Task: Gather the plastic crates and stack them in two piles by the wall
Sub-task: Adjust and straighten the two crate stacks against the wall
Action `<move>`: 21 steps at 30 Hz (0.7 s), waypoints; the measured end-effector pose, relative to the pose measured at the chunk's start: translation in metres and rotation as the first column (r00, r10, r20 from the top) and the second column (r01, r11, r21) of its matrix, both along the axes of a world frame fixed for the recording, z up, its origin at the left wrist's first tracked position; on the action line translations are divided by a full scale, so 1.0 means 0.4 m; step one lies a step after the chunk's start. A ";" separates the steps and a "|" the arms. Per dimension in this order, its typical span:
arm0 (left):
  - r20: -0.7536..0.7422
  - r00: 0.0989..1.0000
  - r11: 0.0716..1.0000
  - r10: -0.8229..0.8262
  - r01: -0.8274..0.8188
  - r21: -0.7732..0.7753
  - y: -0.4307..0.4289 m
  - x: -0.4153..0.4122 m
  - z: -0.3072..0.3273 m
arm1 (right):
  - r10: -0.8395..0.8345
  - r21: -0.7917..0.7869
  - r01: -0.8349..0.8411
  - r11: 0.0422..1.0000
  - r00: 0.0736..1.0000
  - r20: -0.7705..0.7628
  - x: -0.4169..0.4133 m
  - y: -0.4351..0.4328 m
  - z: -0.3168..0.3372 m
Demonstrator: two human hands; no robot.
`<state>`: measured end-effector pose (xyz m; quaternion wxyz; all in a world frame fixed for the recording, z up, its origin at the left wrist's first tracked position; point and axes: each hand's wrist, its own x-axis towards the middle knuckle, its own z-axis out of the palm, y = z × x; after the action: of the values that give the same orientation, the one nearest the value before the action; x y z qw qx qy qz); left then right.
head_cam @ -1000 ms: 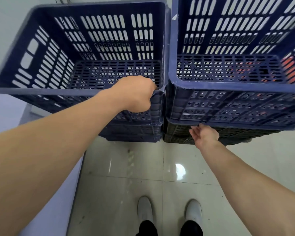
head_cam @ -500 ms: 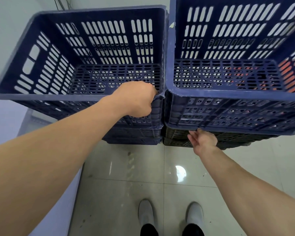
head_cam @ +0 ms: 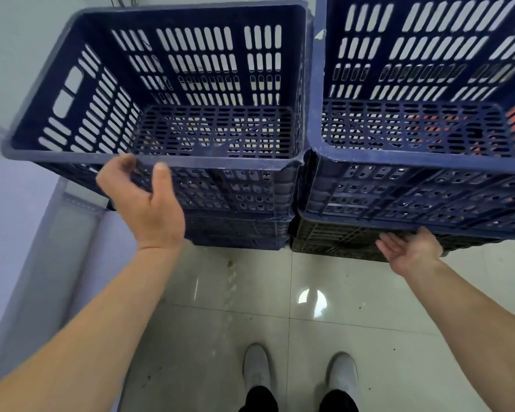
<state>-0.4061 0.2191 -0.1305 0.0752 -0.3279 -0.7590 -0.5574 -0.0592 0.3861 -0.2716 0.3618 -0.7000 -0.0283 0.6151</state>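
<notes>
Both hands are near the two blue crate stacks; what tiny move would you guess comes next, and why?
Probably draw both hands back. The left hand is open beside the left crate, the right hand open under the right crate; both stacks look settled side by side.

Both top crates, the left crate [head_cam: 173, 84] and the right crate [head_cam: 422, 84], look like hard dark blue plastic, moulded with slots all over, pretty matt and a bit dusty and scuffed along the rims. The lowest crate [head_cam: 333, 242] under the right pile looks like darker, almost black plastic, also dull. The floor [head_cam: 280, 292] is glossy pale tile, shiny enough to mirror a light, with some specks of dirt. Shoes [head_cam: 257, 370] look smooth and matt grey.
</notes>
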 end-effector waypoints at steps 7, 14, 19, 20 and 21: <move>-0.228 0.969 0.995 0.098 -0.092 0.038 0.044 -0.068 -0.055 | 0.052 0.033 -0.056 0.998 0.993 0.107 0.028 0.012 0.011; 0.889 0.257 0.925 0.379 -0.142 -0.354 -0.076 -0.050 -0.303 | 0.100 0.001 -0.102 0.995 0.979 0.178 0.029 0.033 -0.010; 0.957 0.096 0.958 0.274 0.053 -0.280 0.064 -0.004 -0.391 | 0.136 0.034 -0.145 0.989 0.974 0.183 0.029 0.030 -0.008; 0.966 0.074 0.966 0.249 0.051 -0.253 0.085 -0.004 -0.392 | 0.154 0.036 -0.163 0.986 0.972 0.179 0.028 0.032 -0.005; 0.972 0.050 0.972 0.228 0.053 -0.231 0.100 -0.005 -0.396 | 0.159 0.035 -0.168 0.985 0.970 0.183 0.029 0.035 -0.001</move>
<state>-0.4081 0.2590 -0.2889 -0.4664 0.1860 -0.6732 -0.5428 -0.0478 0.4002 -0.2720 0.3232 -0.7387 -0.1338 0.5761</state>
